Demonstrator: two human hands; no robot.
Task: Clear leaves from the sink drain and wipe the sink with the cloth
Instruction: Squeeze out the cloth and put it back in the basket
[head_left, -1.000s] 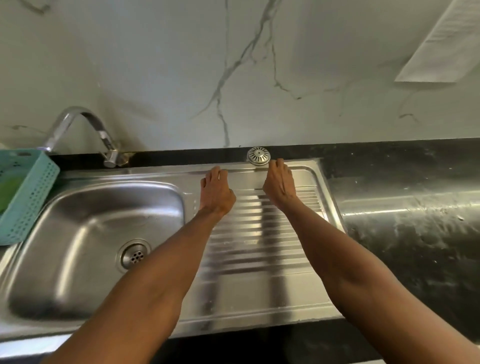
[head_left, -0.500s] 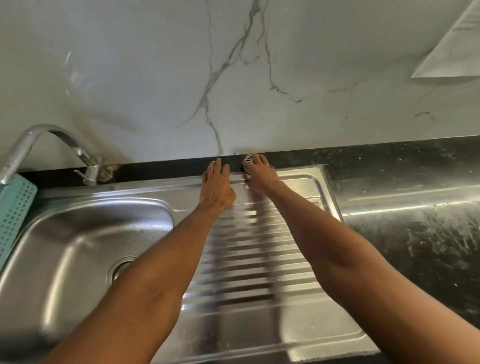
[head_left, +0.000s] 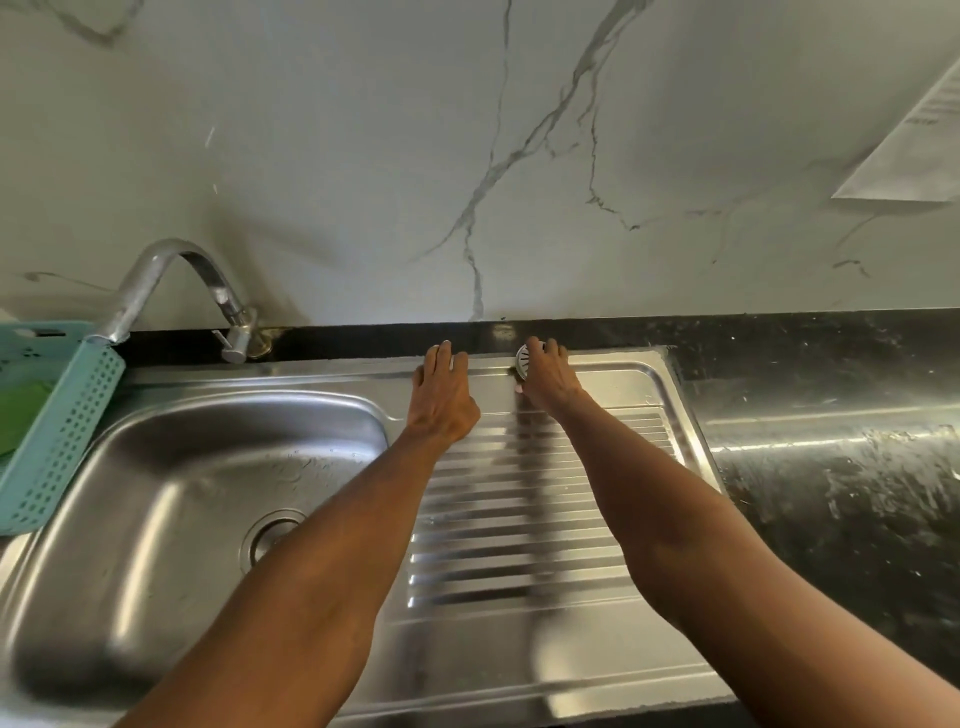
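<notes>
Since a second ago, right hand (head_left: 549, 375) reached onto the strainer (head_left: 522, 358), fingers curled round it at the sink (head_left: 623, 649) edge. Left hand (head_left: 442, 400) flat, relaxed, holding nothing.

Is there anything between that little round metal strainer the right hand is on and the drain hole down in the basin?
Yes. The person's left forearm crosses above the steel sink basin and covers part of the round drain opening. The right hand grips the round perforated metal strainer at the drainboard's back edge.
</notes>
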